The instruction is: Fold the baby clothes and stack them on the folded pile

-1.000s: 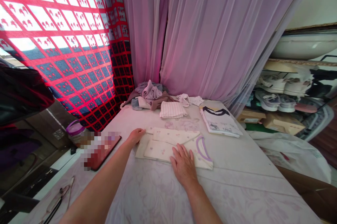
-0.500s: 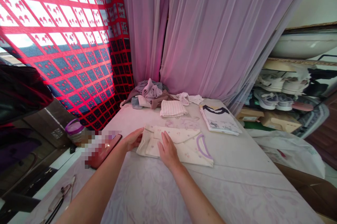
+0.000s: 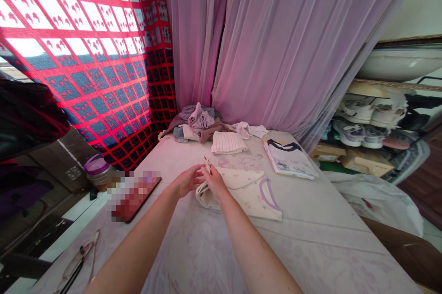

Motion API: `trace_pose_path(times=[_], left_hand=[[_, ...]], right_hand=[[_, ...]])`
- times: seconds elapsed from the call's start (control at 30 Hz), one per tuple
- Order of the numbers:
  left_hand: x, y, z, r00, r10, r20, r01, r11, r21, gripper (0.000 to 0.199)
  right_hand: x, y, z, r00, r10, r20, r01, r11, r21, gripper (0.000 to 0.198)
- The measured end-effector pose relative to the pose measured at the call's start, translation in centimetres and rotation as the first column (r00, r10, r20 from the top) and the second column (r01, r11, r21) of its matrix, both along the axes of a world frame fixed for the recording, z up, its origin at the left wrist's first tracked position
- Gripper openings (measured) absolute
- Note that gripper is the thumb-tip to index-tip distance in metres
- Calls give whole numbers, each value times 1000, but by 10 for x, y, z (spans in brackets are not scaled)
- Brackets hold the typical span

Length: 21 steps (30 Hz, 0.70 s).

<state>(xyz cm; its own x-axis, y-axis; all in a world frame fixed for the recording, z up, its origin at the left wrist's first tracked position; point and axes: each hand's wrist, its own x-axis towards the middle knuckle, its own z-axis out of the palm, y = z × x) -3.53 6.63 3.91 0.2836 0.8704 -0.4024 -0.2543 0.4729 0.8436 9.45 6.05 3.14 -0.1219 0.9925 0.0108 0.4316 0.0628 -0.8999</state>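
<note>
A cream shirt (image 3: 247,192) with small prints and purple neck trim lies folded lengthwise on the bed, its neck to the right. Its left end is raised and bent over. My right hand (image 3: 216,182) is closed on that raised end, a bit of cloth sticking up above the fingers. Close against the left side of the fold is my left hand (image 3: 189,180), fingers apart and reaching to the cloth; their tips are partly hidden.
Behind the shirt are a folded striped garment (image 3: 228,142) and a heap of clothes (image 3: 196,121). A folded white T-shirt (image 3: 289,159) lies right. A phone (image 3: 140,199), partly pixelated, and glasses (image 3: 74,261) lie left. Shoes (image 3: 359,132) stand on a rack at right.
The shirt's left end has been lifted and turned over to the right. My left hand has moved right, and my right hand has gone from lying flat to gripping the cloth.
</note>
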Motion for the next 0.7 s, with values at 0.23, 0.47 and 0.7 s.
trace_pose_path(times=[0.23,0.47,0.7], left_hand=[[11,2,-9,998,-11,56,10,1000,2,38],[10,0,-17,983,145,-109,-131,983,126,41],[60,-11,-29,971,150,-185,-81,938,337,53]], right_hand=[[3,-1,14,879,-197,-434,40,938,-345,40],[18,6,7,763,-229,-604,24,945,-327,47],[62,9,7,656,-212,-724,-7,958,-287,56]])
